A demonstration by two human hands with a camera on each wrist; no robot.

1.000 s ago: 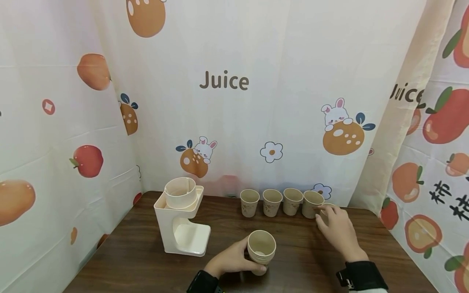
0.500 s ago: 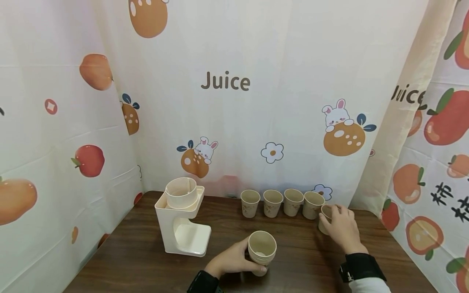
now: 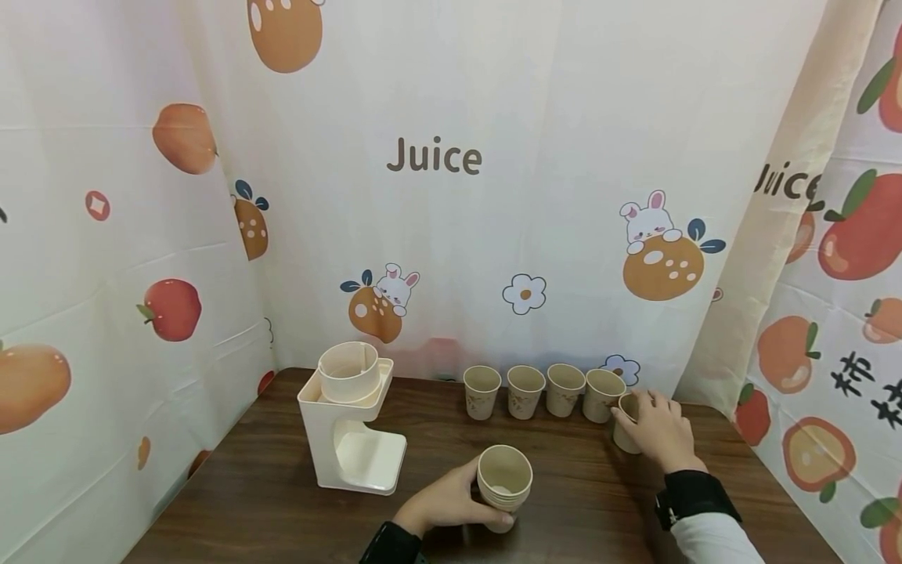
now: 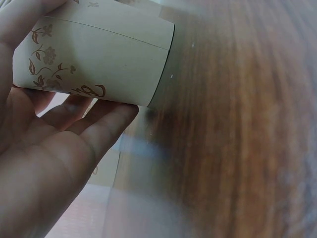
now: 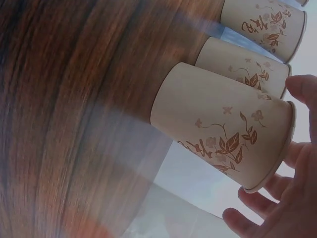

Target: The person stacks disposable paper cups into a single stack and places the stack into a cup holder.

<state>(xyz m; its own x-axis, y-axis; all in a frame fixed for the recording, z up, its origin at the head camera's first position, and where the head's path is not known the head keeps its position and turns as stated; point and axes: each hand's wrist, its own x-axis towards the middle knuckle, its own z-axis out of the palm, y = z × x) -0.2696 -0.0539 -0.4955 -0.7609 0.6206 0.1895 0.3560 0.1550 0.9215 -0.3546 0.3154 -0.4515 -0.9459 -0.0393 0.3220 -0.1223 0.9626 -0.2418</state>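
Observation:
My left hand [image 3: 454,493] grips a small stack of nested beige paper cups [image 3: 503,476] above the front middle of the table. In the left wrist view, fingers lie along one side of the floral-printed cup [image 4: 99,54] and the thumb along the other. At the right end of the back row, my right hand [image 3: 661,431] holds a paper cup [image 3: 625,439] by its rim; the hand hides part of it. The right wrist view shows this cup [image 5: 218,124] upright on the table, with thumb and fingers about the rim.
Several more paper cups [image 3: 525,394] stand upright in a row along the back of the wooden table [image 3: 564,486]. A cream machine [image 3: 327,446] with a round top container [image 3: 348,372] stands at the left. A fruit-printed curtain [image 3: 451,235] hangs behind.
My right hand has drawn slightly back toward me, with the end cup a little nearer and more in sight than a second ago. My left hand and its stack stay almost still.

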